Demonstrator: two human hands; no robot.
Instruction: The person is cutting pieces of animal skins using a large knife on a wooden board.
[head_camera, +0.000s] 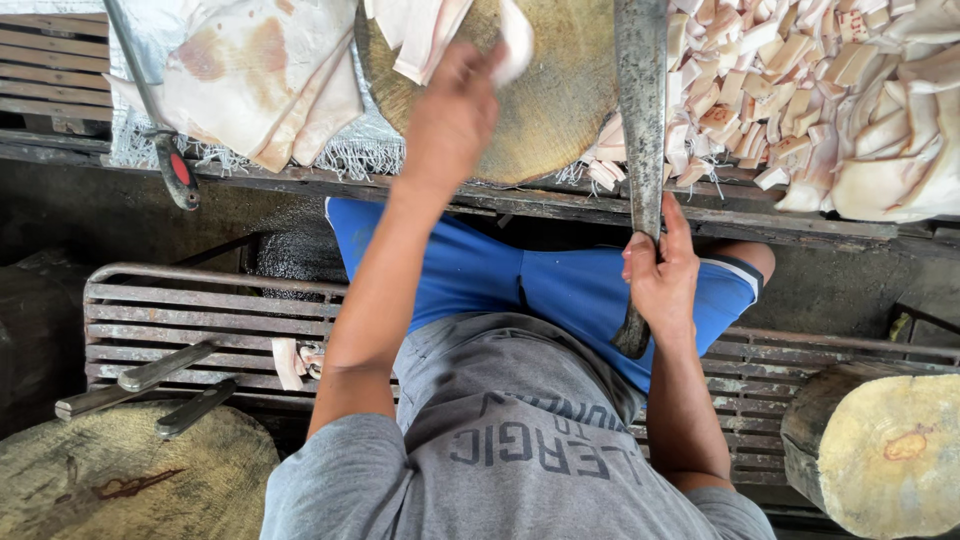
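My left hand reaches over a round wooden chopping block and is closed on a pale strip of pork skin. More pale strips lie on the block's far side. My right hand grips the handle of a large cleaver, whose long grey blade lies flat across the block's right side. A heap of cut skin pieces lies to the right of the blade.
Big uncut skin sheets rest on the left, with a red-handled tool beside them. A metal grate bench holds two knives. Wooden stumps stand at lower left and lower right.
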